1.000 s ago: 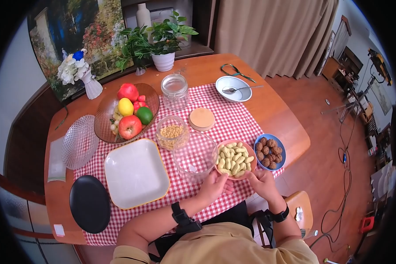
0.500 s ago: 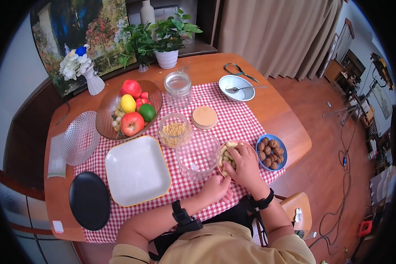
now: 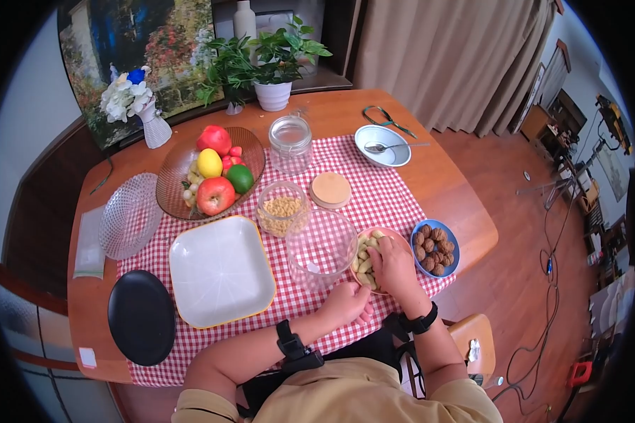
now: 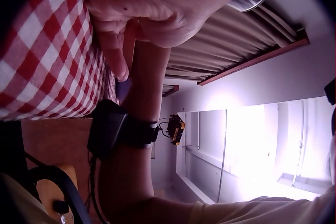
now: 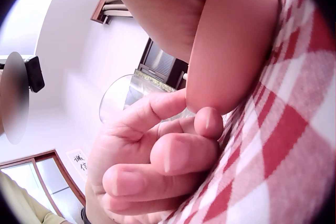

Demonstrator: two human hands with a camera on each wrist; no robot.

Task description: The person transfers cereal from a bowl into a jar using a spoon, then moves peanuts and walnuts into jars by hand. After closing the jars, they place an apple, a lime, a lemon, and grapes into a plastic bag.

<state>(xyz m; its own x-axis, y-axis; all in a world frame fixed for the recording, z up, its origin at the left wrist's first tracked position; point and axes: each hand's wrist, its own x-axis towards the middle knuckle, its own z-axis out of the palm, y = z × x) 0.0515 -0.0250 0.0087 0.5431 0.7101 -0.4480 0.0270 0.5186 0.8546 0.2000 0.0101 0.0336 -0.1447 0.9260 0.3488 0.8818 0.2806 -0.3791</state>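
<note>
In the head view a pink bowl (image 5: 236,45) of unshelled peanuts (image 3: 364,262) stands at the table's near right. My left hand (image 3: 346,304) is at its near left edge; the right wrist view shows its thumb and a fingertip pinching the bowl's rim, the other fingers curled. My right hand (image 3: 396,273) reaches down into the bowl, thumb and fingers gathered round peanuts, the fingertips partly hidden. An empty clear glass bowl (image 3: 322,250) stands just left of the peanuts. A blue bowl (image 3: 456,262) of walnuts (image 3: 434,248) is to the right.
On the checked cloth (image 3: 395,185) are a jar of small yellowish pieces (image 3: 281,211), a wooden lid (image 3: 330,189), a clasp jar (image 3: 290,144) and a white square dish (image 3: 222,271). A fruit bowl (image 3: 164,190) and black plate (image 3: 141,317) lie left; a spoon bowl (image 3: 381,156) sits behind.
My right hand has moved from the bowl's right rim onto the peanuts, and its spread fingers have drawn together there. The left hand stays at the bowl's edge.
</note>
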